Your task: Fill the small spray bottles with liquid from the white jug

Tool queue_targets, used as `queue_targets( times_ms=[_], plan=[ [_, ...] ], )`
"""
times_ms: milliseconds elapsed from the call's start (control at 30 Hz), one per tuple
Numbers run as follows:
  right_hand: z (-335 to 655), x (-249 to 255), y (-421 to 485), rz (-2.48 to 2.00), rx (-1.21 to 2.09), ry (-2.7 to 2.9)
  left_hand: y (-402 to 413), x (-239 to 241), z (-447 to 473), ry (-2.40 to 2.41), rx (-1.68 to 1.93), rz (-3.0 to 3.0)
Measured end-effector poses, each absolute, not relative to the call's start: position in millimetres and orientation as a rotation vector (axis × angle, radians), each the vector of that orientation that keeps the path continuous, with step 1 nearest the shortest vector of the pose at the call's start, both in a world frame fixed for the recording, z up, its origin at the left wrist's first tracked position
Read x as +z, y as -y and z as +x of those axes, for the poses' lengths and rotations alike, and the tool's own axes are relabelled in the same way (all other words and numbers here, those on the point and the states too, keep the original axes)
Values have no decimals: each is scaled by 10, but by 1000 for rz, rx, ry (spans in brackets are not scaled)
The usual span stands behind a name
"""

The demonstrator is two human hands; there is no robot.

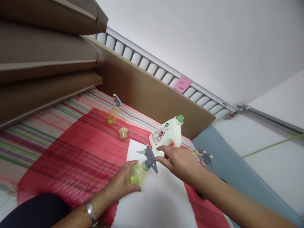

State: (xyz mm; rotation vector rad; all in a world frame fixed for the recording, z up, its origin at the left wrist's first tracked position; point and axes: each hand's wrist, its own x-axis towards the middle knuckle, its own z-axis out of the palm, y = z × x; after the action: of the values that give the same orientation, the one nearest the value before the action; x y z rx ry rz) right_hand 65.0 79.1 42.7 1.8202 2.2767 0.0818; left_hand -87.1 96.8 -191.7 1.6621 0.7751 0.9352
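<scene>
My left hand (pixel 127 177) is wrapped round the clear body of a spray bottle (pixel 139 174) with some yellow-green liquid in it. The bottle tilts to the right, its grey trigger head (pixel 150 156) on top. Just right of that head is my right hand (pixel 177 156), thumb and index finger apart, with nothing seen between them. Whether the thumb touches the head I cannot tell. Behind the right hand stands a white jug (pixel 154 136) with a green spout (pixel 180 118). Beneath the hands lies a white scalloped-edged sheet (pixel 154 202).
A second spray bottle (pixel 113 114) stands farther back, near a small pale cap (pixel 123 133). Another spray head (pixel 206 157) shows partly behind my right arm. Red plastic sheeting (pixel 78 148) covers striped cloth (pixel 30 139). Stacked brown cushions (pixel 49 47) and a brown board (pixel 142 91) border the area.
</scene>
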Motion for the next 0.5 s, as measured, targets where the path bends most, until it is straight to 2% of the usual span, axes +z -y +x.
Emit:
queue_targets(
  times_ms=[167,233,367,500],
  plan=[
    [734,341,-826,1081,323,-2760,-959,-1909,-868,-786,939,1662],
    [756,285,-874,977,399,-2781,-960,-1910,-865,-784,939,1661],
    [741,238,-954,1071,452,-2737,-969,-1921,-862,-792,934,1660],
    [648,349,-915,1635,156,-2360,-965,-1903,-874,-771,925,1681]
  ],
)
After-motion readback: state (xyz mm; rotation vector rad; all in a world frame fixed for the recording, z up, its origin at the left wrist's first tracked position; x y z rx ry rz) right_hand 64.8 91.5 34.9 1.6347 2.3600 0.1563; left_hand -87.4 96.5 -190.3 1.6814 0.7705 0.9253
